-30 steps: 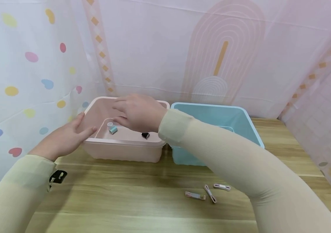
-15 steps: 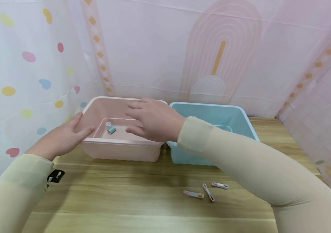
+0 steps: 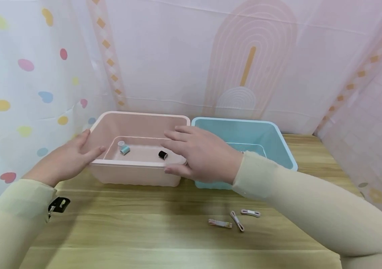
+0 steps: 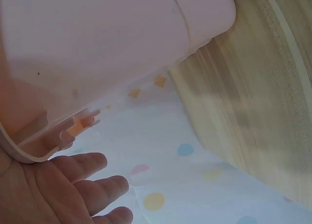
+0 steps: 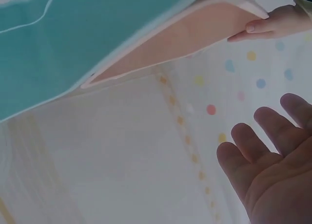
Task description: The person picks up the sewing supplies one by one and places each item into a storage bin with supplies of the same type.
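My left hand [image 3: 66,158] rests with extended fingers on the front left corner of the pink bin [image 3: 137,164]; in the left wrist view its palm [image 4: 36,195] lies against the rim. Inside that bin are a white thread spool [image 3: 121,143], a teal thread spool [image 3: 125,150] leaning close to it, and a black thread spool [image 3: 163,155] farther right. My right hand [image 3: 204,153], fingers spread and holding nothing, hovers where the pink bin meets the light blue bin [image 3: 245,120]. It hides part of both bins' facing sides.
On the wooden table [image 3: 127,224] in front of the bins lie a flat printed bundle [image 3: 220,223] and two banded pink cord bundles, one slanted [image 3: 237,221] and one level [image 3: 250,213]. A patterned curtain [image 3: 157,56] hangs close behind the bins and at both sides.
My right hand has moved right and toward me, from over the pink bin to the join between the bins. The black spool shows fully now. My left hand stays on the rim.
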### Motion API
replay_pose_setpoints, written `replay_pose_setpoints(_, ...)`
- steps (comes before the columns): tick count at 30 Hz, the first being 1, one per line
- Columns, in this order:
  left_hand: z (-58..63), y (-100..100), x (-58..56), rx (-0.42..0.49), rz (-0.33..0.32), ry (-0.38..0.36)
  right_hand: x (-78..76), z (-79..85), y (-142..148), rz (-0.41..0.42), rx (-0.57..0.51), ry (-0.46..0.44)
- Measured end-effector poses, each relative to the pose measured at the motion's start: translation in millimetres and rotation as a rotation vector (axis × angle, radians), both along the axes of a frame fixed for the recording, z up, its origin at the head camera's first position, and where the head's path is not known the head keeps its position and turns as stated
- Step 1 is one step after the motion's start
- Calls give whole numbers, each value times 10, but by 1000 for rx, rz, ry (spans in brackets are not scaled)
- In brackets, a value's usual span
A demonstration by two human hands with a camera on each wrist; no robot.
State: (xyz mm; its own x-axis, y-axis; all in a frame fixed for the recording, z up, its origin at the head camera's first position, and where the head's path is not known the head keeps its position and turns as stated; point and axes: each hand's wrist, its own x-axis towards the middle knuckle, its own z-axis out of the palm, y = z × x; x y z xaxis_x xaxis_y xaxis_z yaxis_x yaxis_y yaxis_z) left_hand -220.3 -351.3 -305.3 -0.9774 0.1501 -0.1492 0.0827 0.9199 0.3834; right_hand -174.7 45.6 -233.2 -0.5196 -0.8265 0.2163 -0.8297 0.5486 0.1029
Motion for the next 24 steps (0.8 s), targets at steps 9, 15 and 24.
replay_pose_setpoints(9, 27, -1, -30, -93, -4, 64, 232, -178, 331, 18, -35, 52)
replay_pose_setpoints(15, 54, 19, -28, -95, -14, 102, 369, -312, 564, 4, -67, 37)
replay_pose_setpoints(24, 139, 88, -19, -78, -38, 180, 531, -474, 836, -40, -68, 2)
